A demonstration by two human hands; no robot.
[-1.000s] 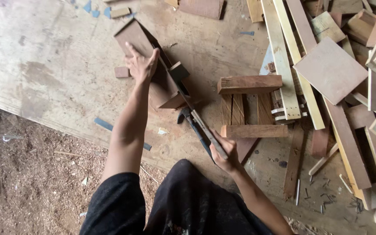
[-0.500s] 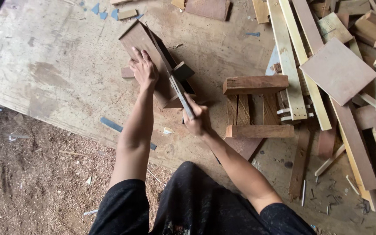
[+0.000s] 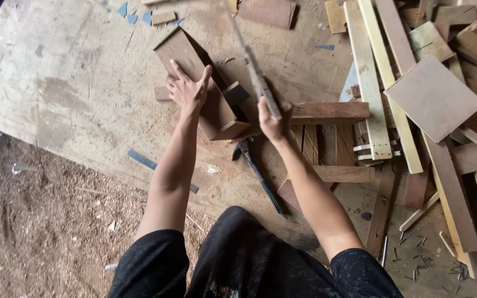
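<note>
My left hand (image 3: 187, 88) lies flat with spread fingers on a brown wooden box-like piece (image 3: 195, 72) that rests on the plywood floor (image 3: 62, 72). My right hand (image 3: 271, 118) is shut on the handle of a hand saw (image 3: 252, 63), whose blurred blade points away from me past the box. A small dark block (image 3: 235, 92) sits against the box's right side. A black-handled hammer (image 3: 258, 174) lies on the floor just below my hands.
A small wooden frame of slats (image 3: 329, 140) lies to the right of my right hand. Long planks and square board offcuts (image 3: 432, 96) pile up at the right. Loose nails (image 3: 415, 256) lie at lower right. Sawdust-covered ground (image 3: 34, 221) is at lower left.
My right hand has lifted the saw from beside the hammer and swung it up and forward next to the box. The left hand has stayed pressed on the box.
</note>
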